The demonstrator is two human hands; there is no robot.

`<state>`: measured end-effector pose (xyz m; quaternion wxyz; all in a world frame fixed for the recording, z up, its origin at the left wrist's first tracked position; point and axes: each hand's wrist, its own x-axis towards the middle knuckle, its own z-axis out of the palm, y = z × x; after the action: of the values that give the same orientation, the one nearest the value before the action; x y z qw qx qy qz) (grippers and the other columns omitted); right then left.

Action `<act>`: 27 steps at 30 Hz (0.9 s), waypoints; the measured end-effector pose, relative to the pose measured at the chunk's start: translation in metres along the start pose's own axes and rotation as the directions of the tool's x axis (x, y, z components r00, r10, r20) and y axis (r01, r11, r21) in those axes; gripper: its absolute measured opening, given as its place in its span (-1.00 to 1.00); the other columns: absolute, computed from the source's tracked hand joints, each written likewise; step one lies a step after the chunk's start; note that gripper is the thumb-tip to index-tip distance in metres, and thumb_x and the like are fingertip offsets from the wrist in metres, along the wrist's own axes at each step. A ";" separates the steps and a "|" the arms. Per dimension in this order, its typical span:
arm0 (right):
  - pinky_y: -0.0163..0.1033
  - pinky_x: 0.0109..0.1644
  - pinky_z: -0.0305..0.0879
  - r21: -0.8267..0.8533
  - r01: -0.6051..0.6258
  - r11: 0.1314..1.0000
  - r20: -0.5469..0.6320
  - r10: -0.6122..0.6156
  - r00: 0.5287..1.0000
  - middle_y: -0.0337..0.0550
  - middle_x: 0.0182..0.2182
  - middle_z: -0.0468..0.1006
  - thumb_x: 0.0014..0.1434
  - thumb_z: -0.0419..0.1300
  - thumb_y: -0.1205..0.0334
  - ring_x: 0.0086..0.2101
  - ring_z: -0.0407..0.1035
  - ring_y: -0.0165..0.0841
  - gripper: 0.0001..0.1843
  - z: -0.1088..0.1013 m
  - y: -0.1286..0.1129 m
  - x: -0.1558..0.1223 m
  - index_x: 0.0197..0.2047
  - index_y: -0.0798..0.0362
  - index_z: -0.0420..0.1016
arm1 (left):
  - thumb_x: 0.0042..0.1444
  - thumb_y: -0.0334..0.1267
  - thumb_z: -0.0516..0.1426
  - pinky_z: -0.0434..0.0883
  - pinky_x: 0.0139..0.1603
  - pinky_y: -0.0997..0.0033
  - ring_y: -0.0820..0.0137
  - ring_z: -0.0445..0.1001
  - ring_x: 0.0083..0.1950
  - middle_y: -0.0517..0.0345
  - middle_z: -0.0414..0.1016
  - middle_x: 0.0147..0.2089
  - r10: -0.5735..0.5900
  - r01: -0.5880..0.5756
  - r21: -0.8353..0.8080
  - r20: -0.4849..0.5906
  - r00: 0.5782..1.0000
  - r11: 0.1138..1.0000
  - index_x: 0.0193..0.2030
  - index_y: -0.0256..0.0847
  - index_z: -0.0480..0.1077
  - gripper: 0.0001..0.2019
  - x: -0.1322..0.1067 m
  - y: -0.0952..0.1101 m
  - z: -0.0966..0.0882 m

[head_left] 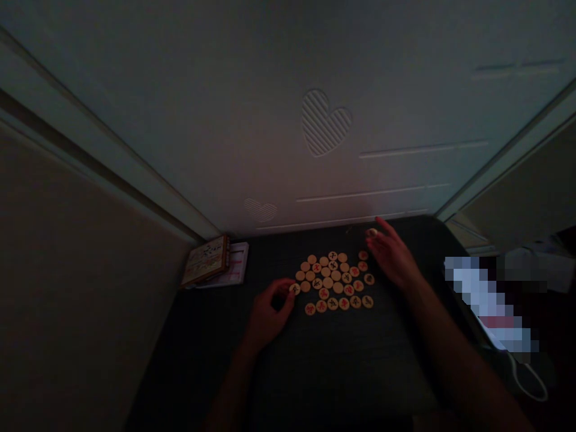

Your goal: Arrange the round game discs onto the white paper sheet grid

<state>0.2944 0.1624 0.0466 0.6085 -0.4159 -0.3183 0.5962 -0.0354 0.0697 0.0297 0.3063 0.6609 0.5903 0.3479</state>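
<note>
Many round wooden xiangqi pieces (327, 282) lie close together on a dark table (333, 360). Some show red or black characters, while others are plain side up. At the left edge of the group, my left hand (272, 309) pinches a piece with a black character (294, 288) between thumb and fingers. My right hand (390, 251) is beyond the group's far right corner, holding another xiangqi piece (372, 233) at its fingertips. A row of pieces (344, 303) runs along the near side. Dim light hides most of the finger detail.
A wooden box (206, 261) rests on a white, red-lined item (237, 264) at the table's back left. Behind the table stands a pale panel (270, 120) with heart reliefs. To the right are a blurred-out bright object (490, 306) and a white cable (531, 390).
</note>
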 end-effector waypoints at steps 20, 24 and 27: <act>-0.33 0.14 0.51 0.155 -0.101 0.983 0.045 0.095 0.994 -0.27 -0.14 0.69 0.06 0.49 0.25 -0.03 0.58 -0.38 -0.65 -0.001 0.001 -0.004 -0.09 -0.09 0.55 | 0.27 -0.13 0.17 0.56 -0.11 0.32 0.34 0.63 -0.19 0.15 0.65 -0.16 0.003 -0.003 -0.016 -0.014 1.000 1.000 0.01 -0.11 0.48 -0.77 0.001 0.008 -0.001; -0.17 0.13 0.52 0.009 -0.063 0.998 0.065 0.062 0.996 -0.24 -0.11 0.69 0.06 0.49 0.12 -0.02 0.58 -0.30 -0.66 0.005 0.001 -0.011 -0.12 -0.11 0.52 | 0.28 -0.10 0.18 0.56 -0.11 0.31 0.33 0.62 -0.20 0.16 0.65 -0.17 0.010 -0.010 0.007 0.006 1.000 1.000 -0.05 -0.11 0.50 -0.79 0.001 0.007 -0.001; -0.12 0.01 0.56 -0.138 -0.035 0.990 0.082 0.047 0.996 -0.20 -0.12 0.69 0.05 0.49 0.05 -0.15 0.62 -0.28 -0.62 0.012 0.000 -0.017 -0.11 -0.10 0.50 | 0.27 -0.06 0.19 0.56 -0.11 0.30 0.32 0.62 -0.20 0.16 0.66 -0.18 0.009 -0.009 0.025 0.017 1.000 1.000 -0.08 -0.11 0.51 -0.79 0.000 0.006 -0.001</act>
<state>0.2828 0.1470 0.0537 0.5522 -0.4371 -0.3753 0.6027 -0.0330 0.0692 0.0352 0.3013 0.6703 0.5890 0.3361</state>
